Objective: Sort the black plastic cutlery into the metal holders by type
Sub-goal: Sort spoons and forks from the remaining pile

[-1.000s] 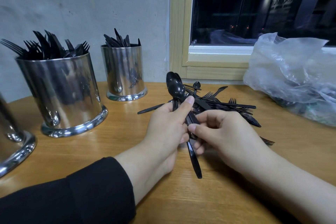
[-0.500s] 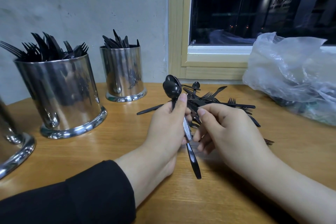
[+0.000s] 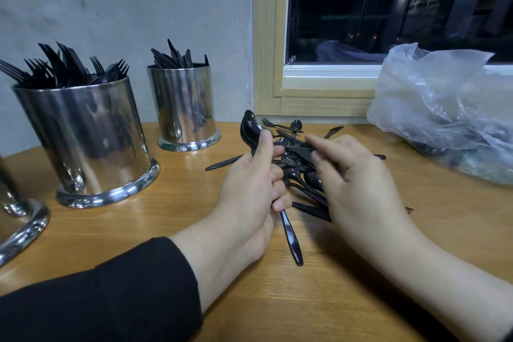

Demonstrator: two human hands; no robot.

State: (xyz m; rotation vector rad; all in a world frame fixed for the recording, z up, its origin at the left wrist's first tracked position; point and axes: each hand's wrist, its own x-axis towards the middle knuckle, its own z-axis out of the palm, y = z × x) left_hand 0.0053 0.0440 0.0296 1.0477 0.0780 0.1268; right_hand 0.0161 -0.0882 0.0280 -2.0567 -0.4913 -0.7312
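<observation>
My left hand (image 3: 249, 189) grips a bunch of black plastic spoons (image 3: 249, 129), bowls up, handles sticking out below the fist toward me. My right hand (image 3: 352, 178) hovers over the loose pile of black cutlery (image 3: 299, 164) on the table, its fingers curled down toward the pile; whether it holds anything is hidden. A large metal holder (image 3: 86, 133) at the left is full of forks. A smaller metal holder (image 3: 184, 103) behind it holds knives. The rim of a third metal holder (image 3: 19, 225) shows at the far left edge.
A crumpled clear plastic bag (image 3: 444, 108) lies at the right on the wooden table (image 3: 333, 300), under the window frame (image 3: 319, 97). A grey wall stands behind the holders.
My right hand let go of the spoon handles and moved up and right over the pile. My left hand keeps the spoons, lifted slightly.
</observation>
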